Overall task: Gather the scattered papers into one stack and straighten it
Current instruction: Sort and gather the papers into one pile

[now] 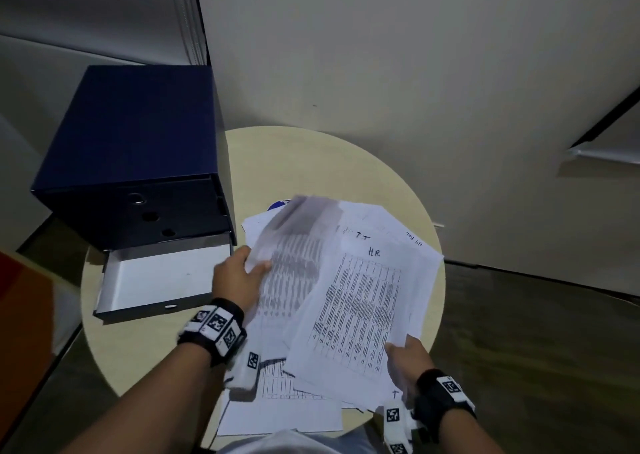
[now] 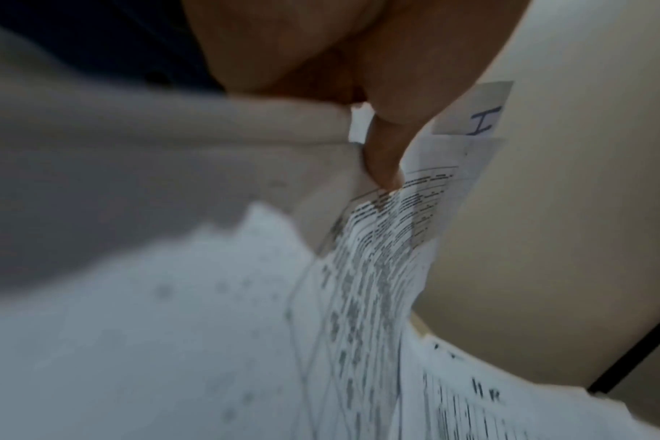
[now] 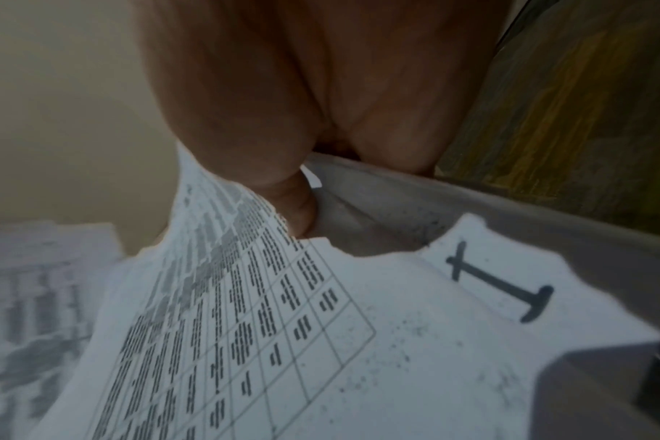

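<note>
Nearest: a sheet (image 1: 277,415) lies flat at the near edge of the round desk (image 1: 145,360), partly over the rim, under the rest of the pile. Not gathered yet.

Right hand (image 1: 407,358) grips the near right corner of the top sheet marked "H.R." (image 1: 363,311). Grip closed: thumb on top, fingers underneath, pinching paper. The right wrist view confirms the thumb pressing on a printed table; another sheet with a handwritten "I" (image 3: 501,282) sits right beside it. Cannot tell how many sheets are in that pinch. Probably a corner hold so the sheet can be swung over the others.

Left hand (image 1: 239,278) is at the left edge of the pile, thumb over and fingers under a lifted sheet (image 1: 294,245) that is motion-blurred. Grip closed on paper here too; the left wrist view shows a fingertip (image 2: 383,160) clamping the sheet edge. Holding opposite sides of the pile looks like the setup for pulling everything toward the middle.

The papers (image 1: 391,232): white printed tables, some handwritten labels, fanned at different angles, overlapping, corners sticking out. All on the right half of the desk. Loosely gathered, not squared.

Far left: a dark blue drawer box (image 1: 131,148) on the desk, its bottom drawer (image 1: 162,280) pulled out, just beside the left hand. Behind it, a plain wall.
</note>
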The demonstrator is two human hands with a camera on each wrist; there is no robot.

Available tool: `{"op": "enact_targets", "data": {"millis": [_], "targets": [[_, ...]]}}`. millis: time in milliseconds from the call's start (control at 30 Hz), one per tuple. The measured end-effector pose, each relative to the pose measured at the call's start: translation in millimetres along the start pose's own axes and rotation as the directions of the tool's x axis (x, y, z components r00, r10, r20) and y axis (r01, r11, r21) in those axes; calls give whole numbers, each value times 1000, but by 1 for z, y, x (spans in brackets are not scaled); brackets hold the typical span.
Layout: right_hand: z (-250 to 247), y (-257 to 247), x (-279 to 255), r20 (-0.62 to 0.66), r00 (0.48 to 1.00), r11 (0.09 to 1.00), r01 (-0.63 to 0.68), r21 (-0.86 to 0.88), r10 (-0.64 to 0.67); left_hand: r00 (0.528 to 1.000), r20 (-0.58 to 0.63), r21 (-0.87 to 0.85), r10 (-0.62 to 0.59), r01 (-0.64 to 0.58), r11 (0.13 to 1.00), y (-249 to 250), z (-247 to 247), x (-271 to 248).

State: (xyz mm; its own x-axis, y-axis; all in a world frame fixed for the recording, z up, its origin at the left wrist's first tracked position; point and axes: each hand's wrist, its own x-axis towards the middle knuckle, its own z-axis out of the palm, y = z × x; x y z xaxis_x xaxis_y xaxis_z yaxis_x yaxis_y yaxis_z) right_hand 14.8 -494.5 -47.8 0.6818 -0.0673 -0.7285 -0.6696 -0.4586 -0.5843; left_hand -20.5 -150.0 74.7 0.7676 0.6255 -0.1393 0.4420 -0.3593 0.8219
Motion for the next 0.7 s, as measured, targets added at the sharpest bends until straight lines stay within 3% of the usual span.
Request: {"op": "enact_targets", "data": {"millis": [133, 200, 300, 367, 467, 567, 633, 700], "targets": [[-8, -2, -1, -58, 998, 990, 36, 138, -28, 989, -101, -242, 112, -133, 961, 35, -40, 3], [-9, -7, 2, -89, 993, 983, 87, 162, -74, 980, -153, -432, 129, -184, 883, 51, -54, 4], [-7, -14, -1, -2, 987, 982, 160, 102, -161, 985, -146, -681, 90, -166, 714, 60, -61, 11], [-6, -15, -5, 52, 986, 987, 157, 30, -158, 990, -103, -713, 100, -144, 686, 54, -55, 15], [3, -11, -3, 62, 982, 984, 180, -12, -179, 995, 93, -641, 28, 38, 767, 21, -28, 22], [6, 9, 23, 79, 988, 991, 133, 29, -135, 925, 363, -311, -116, 238, 920, -13, 2, 13], [10, 2, 15, 86, 989, 989, 113, 92, -121, 886, 425, -111, -184, 253, 961, -28, 20, 2], [12, -14, -7, 53, 992, 982, 102, 162, -112, 884, 405, -36, -235, 272, 962, -40, 35, -6]]}}
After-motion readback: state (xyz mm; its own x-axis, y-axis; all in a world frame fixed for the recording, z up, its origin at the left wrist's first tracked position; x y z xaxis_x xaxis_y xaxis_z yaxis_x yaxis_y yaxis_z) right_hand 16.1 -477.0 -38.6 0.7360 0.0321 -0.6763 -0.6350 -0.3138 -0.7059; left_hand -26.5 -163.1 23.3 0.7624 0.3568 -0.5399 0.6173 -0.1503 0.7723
